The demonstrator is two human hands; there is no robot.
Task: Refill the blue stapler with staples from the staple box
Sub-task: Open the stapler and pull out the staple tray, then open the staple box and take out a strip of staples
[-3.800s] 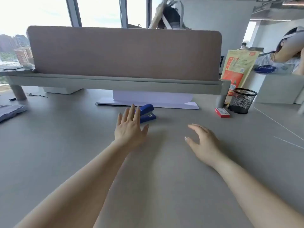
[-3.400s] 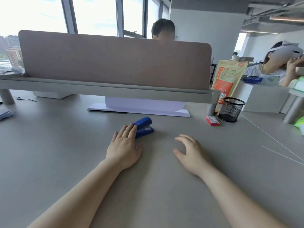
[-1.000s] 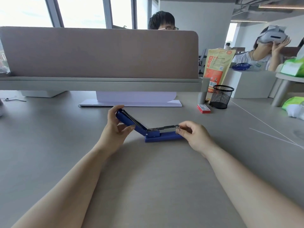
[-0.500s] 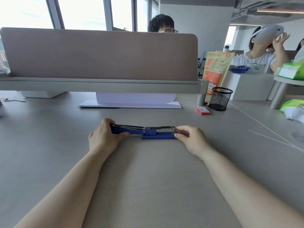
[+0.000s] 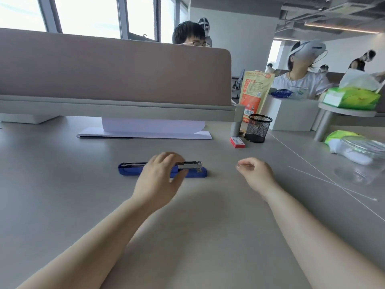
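Grey desk (image 5: 62, 184) fills most of frame, bottom to mid-height. Brown divider panel (image 5: 108, 69) across upper left and centre, on a grey rail. White paper sheets (image 5: 150, 130) under the rail, centre frame, lying on desk.

Two bare forearms enter from bottom edge. Left hand (image 5: 159, 180) centre frame, blurred, over the middle of the stapler; fingers loosely spread, not clamped on anything; contact with stapler not clear. Right hand (image 5: 257, 174) right of centre, above desk, well apart from stapler; fingers curled inward, thumb and forefinger tips close together; cannot tell if anything is pinched there.

Blue stapler (image 5: 164, 171) centre frame, swung fully flat on desk: blue top half at left, blue base at right, metal staple channel facing up at the right end.

Orange snack bag (image 5: 254, 94) upper right, upright behind rail end. Black mesh pen cup (image 5: 259, 128) just below it on desk. Red staple box (image 5: 237, 142) right of centre, on desk just left of pen cup, up-right of stapler, lying closed.
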